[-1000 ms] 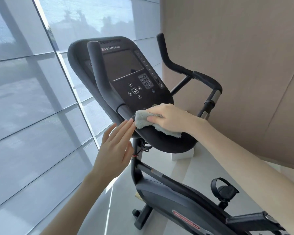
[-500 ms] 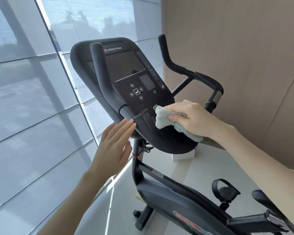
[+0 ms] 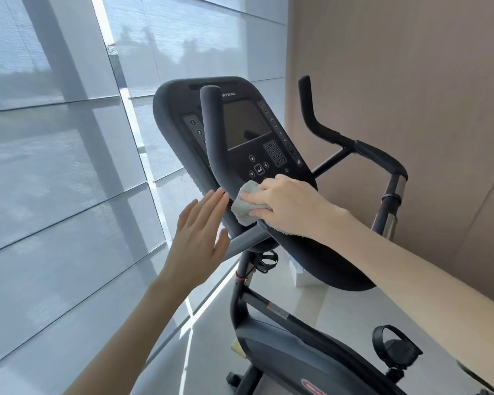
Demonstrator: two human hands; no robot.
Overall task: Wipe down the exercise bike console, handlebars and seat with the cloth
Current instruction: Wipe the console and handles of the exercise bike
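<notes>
The black exercise bike console [image 3: 248, 132] tilts toward me, with a dark screen and keypad. My right hand [image 3: 288, 205] grips a pale grey-green cloth [image 3: 244, 208] and presses it on the console's lower edge, beside the base of the left handlebar [image 3: 211, 132]. My left hand [image 3: 200, 238] is flat with straight fingers, its fingertips at the console's left rim just below that handlebar. The right handlebar [image 3: 351, 143] rises behind the console. The seat is hidden from view.
Tall windows with translucent blinds [image 3: 69, 166] run along the left. A beige wall [image 3: 411, 81] stands close behind the bike. The bike's frame [image 3: 283, 346] and a pedal with strap [image 3: 397, 349] are below, on a pale tiled floor [image 3: 200, 352].
My right hand has slid the cloth leftward along the console's lower edge toward the left handlebar base. The view has shifted right and closer. My left hand stays flat by the rim.
</notes>
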